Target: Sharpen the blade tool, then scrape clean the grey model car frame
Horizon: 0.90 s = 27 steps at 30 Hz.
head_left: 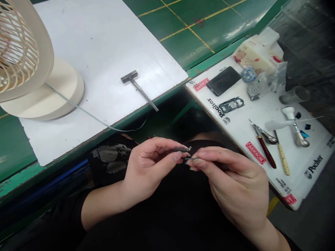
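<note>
Above my lap, my left hand (150,167) pinches a small dark strip-like part (180,150) between thumb and fingers. Close beside it, my right hand (235,174) is closed in a pinch on a thin dark piece (188,158). The two pieces nearly meet at the fingertips; whether they touch, I cannot tell. Most of each piece is hidden by my fingers, and both are too small to name their kind.
A T-shaped metal tool (141,90) and a cream fan (39,87) with a cable rest on the white-topped table (99,45). The right-hand board (235,129) carries a phone (224,81), a dark frame-like part (231,104), a red-handled tool (266,151), a yellow-handled tool (283,158) and bagged parts (258,85).
</note>
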Available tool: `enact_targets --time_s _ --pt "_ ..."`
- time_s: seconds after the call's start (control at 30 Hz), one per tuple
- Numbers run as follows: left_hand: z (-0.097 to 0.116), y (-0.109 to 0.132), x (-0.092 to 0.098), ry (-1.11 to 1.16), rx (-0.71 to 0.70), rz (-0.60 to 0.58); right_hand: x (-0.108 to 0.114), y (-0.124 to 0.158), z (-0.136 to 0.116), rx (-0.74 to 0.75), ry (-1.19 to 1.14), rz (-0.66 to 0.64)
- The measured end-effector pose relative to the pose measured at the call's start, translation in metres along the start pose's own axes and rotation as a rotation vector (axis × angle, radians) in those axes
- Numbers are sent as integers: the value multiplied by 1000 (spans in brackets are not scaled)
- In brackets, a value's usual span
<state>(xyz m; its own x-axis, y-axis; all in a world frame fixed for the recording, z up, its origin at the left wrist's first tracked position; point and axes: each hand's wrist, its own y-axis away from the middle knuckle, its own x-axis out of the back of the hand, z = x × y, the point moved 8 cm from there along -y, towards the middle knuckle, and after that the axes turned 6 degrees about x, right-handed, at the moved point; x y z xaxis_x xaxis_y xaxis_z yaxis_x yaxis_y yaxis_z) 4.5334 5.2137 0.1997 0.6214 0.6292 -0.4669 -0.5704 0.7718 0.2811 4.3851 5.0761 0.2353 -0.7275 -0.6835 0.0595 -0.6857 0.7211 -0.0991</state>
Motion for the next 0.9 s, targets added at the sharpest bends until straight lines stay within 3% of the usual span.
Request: enact_targets --time_s 0.37,0.73,0.9 --pt "7 8 -2 -87 -58 29 -3 4 -11 148 -23 -6" --pt "8 10 -5 -148 -90 83 -6 7 -2 77 1 34" --pt "12 10 -8 -178 -224 24 -9 7 1 62 -1 12"
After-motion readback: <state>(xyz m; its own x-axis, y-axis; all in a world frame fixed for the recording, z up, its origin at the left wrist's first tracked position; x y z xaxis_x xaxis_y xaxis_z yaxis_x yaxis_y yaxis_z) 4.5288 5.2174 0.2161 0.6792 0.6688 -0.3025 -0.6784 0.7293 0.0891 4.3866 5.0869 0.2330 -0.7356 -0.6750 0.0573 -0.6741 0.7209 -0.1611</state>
